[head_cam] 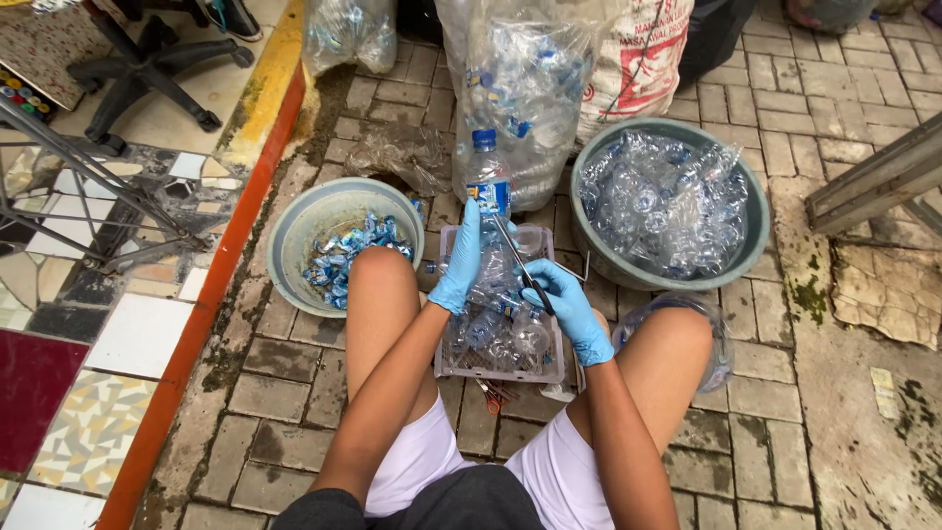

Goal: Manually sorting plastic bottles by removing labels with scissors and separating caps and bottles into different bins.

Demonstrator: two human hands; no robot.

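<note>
My left hand [459, 263], in a blue glove, was clamped around a clear plastic bottle [489, 191] with a blue cap and label, held upright above the small crate [446, 365] between my knees. My right hand [569, 306] was closed on a thin blade [520, 263] touching the bottle's label. Grey basins [294, 226] stood on the paved floor at both sides.

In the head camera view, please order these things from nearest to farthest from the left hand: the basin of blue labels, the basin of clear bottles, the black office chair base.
Measured from the left hand:
1. Basin of blue labels, just to its left, beside the knee.
2. Basin of clear bottles, across on the right.
3. Black office chair base, far up in the left corner.
</note>
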